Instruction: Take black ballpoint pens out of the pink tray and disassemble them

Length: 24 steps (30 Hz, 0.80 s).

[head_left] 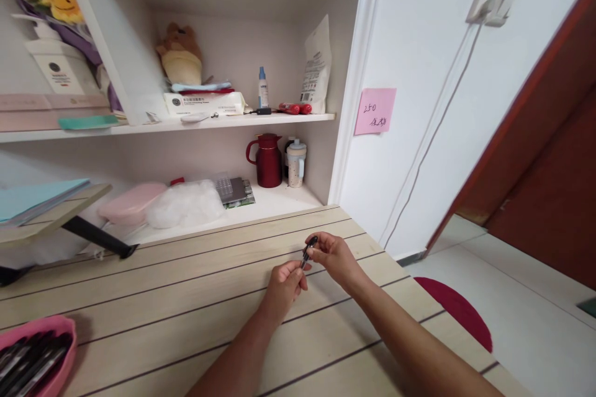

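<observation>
Above the striped wooden table (186,298), both hands hold one black pen (305,255), tilted with its dark capped end up and to the right. My left hand (285,285) is closed around the lower, clear part of the barrel. Thumb and fingers of my right hand (333,255) pinch the pen near its black cap. Part of the barrel is hidden by the fingers. At the lower left, a pink basket (69,347) contains several dark pens (35,360).
A small raised stand (60,211) with blue papers (41,198) is at the left. Behind the table, shelves hold a red jug (269,161), a speckled cup (297,164) and a white plastic bag (186,205). A pink note (375,110) sticks to the wall.
</observation>
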### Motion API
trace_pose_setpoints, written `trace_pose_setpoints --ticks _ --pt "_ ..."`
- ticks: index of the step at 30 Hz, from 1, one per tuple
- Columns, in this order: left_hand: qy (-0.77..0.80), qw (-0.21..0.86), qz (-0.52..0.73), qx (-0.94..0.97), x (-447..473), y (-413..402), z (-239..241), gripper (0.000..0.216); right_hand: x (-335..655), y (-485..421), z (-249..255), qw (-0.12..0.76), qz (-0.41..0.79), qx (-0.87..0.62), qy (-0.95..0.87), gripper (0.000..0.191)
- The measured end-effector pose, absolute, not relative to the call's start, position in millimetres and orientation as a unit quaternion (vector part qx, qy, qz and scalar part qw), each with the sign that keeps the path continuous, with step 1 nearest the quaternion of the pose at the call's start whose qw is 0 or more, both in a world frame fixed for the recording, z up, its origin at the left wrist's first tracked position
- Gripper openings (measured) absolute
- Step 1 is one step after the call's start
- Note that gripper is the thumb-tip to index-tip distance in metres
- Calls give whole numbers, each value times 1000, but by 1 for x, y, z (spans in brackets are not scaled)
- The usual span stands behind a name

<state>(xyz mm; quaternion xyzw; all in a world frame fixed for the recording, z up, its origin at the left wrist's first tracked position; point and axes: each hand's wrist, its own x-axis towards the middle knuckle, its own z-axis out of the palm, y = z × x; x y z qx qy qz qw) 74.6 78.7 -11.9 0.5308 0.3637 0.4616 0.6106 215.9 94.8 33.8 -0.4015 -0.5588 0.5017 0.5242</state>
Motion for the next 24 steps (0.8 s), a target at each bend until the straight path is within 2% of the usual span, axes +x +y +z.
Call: trace_pose_setpoints --ticks 4,9,16,21,24 --pt "369 608 465 527 75 80 -13 33 214 95 31 527 504 -409 -549 25" --pt "329 677 443 486 71 80 -10 33 214 92 37 510 504 -430 -549 28" --pt "314 677 529 404 69 76 13 40 213 79 35 505 451 -503 -538 27" --pt "330 634 545 439 50 59 39 30 188 48 5 388 450 -512 -620 27" --pt "401 566 511 509 15 37 51 22 170 24 -8 308 401 -502 -702 32"
